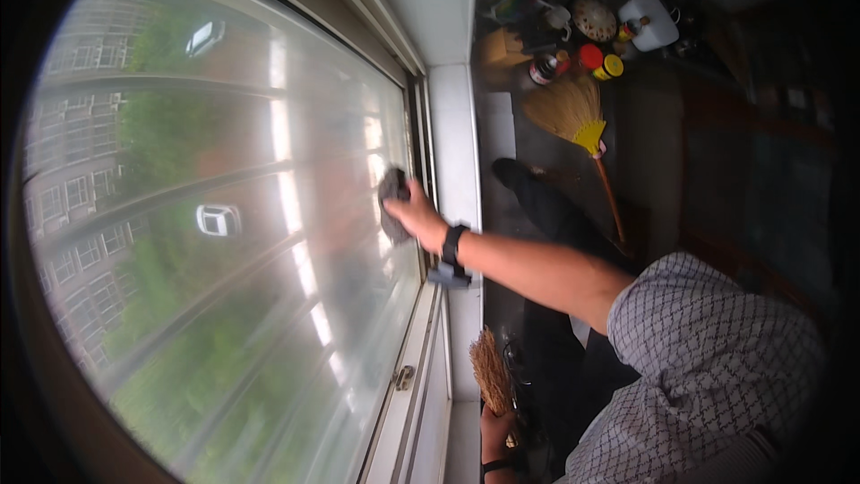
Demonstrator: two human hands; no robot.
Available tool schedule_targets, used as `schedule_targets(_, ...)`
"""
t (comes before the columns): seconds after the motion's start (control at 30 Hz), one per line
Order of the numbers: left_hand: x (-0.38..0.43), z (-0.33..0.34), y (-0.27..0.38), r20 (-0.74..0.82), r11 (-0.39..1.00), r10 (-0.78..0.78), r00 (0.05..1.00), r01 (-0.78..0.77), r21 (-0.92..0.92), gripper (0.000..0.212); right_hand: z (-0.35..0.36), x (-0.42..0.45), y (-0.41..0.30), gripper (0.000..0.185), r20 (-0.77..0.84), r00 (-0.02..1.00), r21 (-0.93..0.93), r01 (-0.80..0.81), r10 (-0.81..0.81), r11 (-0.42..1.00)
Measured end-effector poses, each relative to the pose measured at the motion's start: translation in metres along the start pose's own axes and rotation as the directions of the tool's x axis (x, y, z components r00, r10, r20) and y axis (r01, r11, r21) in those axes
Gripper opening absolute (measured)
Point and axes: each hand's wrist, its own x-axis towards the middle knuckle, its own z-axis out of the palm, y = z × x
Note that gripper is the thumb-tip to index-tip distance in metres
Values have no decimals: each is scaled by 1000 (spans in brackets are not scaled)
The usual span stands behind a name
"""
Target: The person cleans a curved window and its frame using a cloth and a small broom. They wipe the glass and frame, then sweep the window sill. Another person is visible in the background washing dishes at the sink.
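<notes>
My right hand is pressing a dark grey-brown cloth against the glass of a window, close to the frame. The cloth and fingers are slightly blurred. A black strap with a small dark device sits on that wrist. Lower in the view, my left hand grips a small straw brush by its narrow end, bristles pointing up the picture. A dark band circles the left wrist. The brush is beside the white tiled sill, below the window.
A metal latch sits on the window frame. A straw broom with a yellow collar leans near jars, a white container, a patterned bowl and a cardboard box. Bars, cars and buildings show through the glass.
</notes>
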Motion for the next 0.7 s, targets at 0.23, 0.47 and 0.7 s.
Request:
schedule_targets(0.23,24,-45,-72,-8,975,61,998,-58,216,40,58,-278,-127,52,602,796,158,-189,57,969)
schedule_targets(0.47,-7,-44,-38,-123,967,241,963,-227,119,45,96,-342,-189,53,807,503,104,396,-310,912)
schedule_targets(0.7,-36,-53,-25,-142,977,206,968,-212,-34,46,42,-253,-63,63,591,803,-562,341,77,753)
